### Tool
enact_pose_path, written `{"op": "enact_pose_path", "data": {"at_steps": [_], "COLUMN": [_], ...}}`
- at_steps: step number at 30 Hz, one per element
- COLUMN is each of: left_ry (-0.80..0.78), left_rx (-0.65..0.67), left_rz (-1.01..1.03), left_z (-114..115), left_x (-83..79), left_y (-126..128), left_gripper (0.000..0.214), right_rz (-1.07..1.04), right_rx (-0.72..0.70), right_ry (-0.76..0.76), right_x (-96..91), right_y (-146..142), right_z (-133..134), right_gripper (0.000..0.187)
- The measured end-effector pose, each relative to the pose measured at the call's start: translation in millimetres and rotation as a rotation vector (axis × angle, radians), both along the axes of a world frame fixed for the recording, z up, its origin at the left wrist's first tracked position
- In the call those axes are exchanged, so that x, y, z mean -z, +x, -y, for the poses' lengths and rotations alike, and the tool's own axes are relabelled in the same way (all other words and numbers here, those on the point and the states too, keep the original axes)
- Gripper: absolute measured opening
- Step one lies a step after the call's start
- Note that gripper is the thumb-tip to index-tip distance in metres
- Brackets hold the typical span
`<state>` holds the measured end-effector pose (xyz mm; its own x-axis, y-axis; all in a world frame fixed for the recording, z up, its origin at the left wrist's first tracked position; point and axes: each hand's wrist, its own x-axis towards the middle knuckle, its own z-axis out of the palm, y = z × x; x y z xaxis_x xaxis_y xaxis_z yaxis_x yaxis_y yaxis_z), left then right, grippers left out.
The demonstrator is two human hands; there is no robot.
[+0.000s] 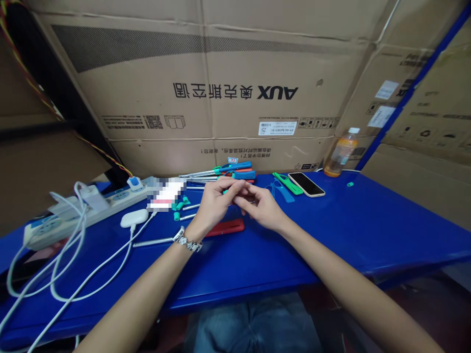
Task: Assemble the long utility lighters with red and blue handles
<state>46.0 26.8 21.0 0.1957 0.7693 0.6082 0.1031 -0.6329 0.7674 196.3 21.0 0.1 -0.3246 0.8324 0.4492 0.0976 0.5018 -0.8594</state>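
Observation:
My left hand (215, 203) and my right hand (259, 206) meet above the middle of the blue table (331, 230). Both have their fingers pinched together around a small part between them; it is too small to name, with a hint of teal at the left fingertips. A bracelet sits on my left wrist. Under the hands lies a red flat piece (226, 227). Just behind them is a heap of long lighters (228, 172) with blue, teal and red handles and metal tubes. Loose metal tubes (152, 241) and small teal caps (180, 203) lie to the left.
A white power strip (88, 206) with plugs and white cables lies at left, a white charger (134, 218) beside it. A phone (306, 184), green and blue plastic strips (285, 184) and an orange drink bottle (340, 153) stand at back right. Cardboard boxes (221, 88) wall the rear.

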Motion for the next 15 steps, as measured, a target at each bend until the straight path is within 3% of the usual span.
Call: {"op": "enact_pose_path", "data": {"at_steps": [2, 5, 9, 11, 15], "left_ry": [0.010, -0.102, -0.167, -0.096, 0.025], "left_rx": [0.046, 0.209, 0.354, 0.286, 0.010], "left_rz": [-0.001, 0.023, 0.031, 0.023, 0.110], "left_z": [2, 5, 6, 5, 3], "left_x": [1.8, 4.5, 4.9, 4.0, 2.7], "left_y": [2, 8, 13, 13, 13], "left_gripper": [0.028, 0.042, 0.047, 0.041, 0.020], "right_rz": [0.034, 0.067, 0.087, 0.080, -0.010], "right_rx": [-0.043, -0.112, -0.136, -0.092, 0.021], "right_ry": [-0.044, -0.076, -0.042, -0.017, -0.012], "right_x": [-3.1, -6.5, -9.8, -11.0, -7.7], "right_y": [4, 10, 15, 15, 10], "right_z": [0, -1, 0, 1, 0], "right_gripper": [0.042, 0.050, 0.049, 0.043, 0.036]}}
